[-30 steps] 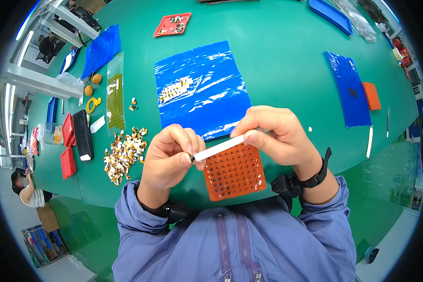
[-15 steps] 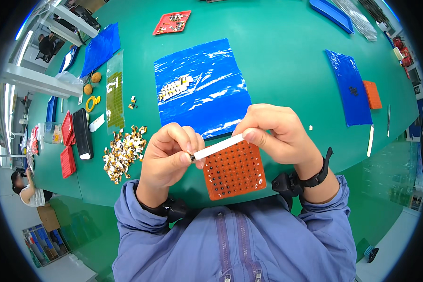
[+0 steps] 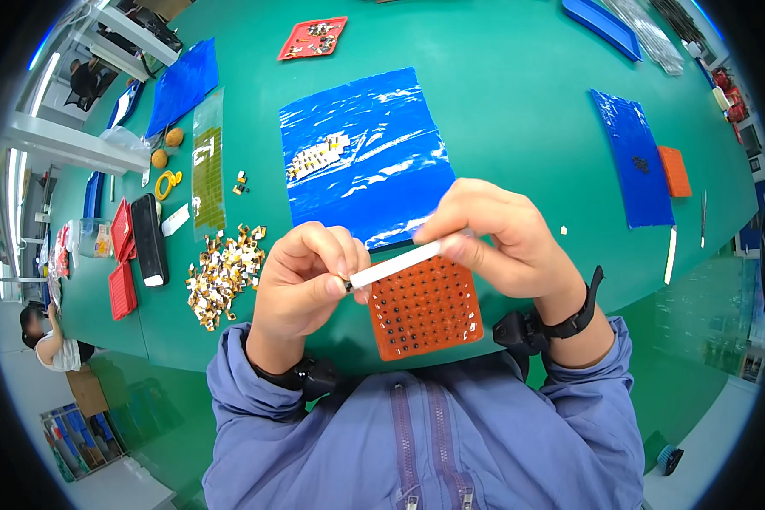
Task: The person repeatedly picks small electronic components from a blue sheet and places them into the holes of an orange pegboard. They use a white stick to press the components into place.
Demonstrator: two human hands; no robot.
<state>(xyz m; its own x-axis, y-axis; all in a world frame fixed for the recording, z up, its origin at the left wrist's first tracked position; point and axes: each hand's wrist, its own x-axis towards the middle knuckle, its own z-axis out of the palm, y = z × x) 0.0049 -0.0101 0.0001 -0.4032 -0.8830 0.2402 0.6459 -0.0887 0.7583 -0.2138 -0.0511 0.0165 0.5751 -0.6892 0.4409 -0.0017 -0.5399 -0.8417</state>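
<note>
So the left hand (image 3: 302, 276) is pinching a tiny dark bit (image 3: 348, 286) right at the left end of a white strip (image 3: 397, 264), thumb against finger, so that grip is pretty narrow. The right hand (image 3: 495, 242) is working at the other end: its thumb is resting against the strip and the fingers are curling above. Those fingertips are coming out blurry, so I can't tell if that grip is actually closing on it. The strip is slanting up to the right, over the top of an orange tray (image 3: 427, 319) with rows of small dark dots.

Behind the hands a blue sheet (image 3: 374, 191) is lying on the green tabletop (image 3: 518, 102), with a cluster of white pieces (image 3: 317, 159) sitting on its left part. A loose pile (image 3: 225, 276) of little white, yellow and dark parts is spreading out just left of the left hand. Further left a black case (image 3: 150, 242) is lying beside the red trays (image 3: 122, 291). Way over right, another blue sheet (image 3: 631, 144) is carrying some dark bits, with tweezers (image 3: 704, 218) lying nearby.
</note>
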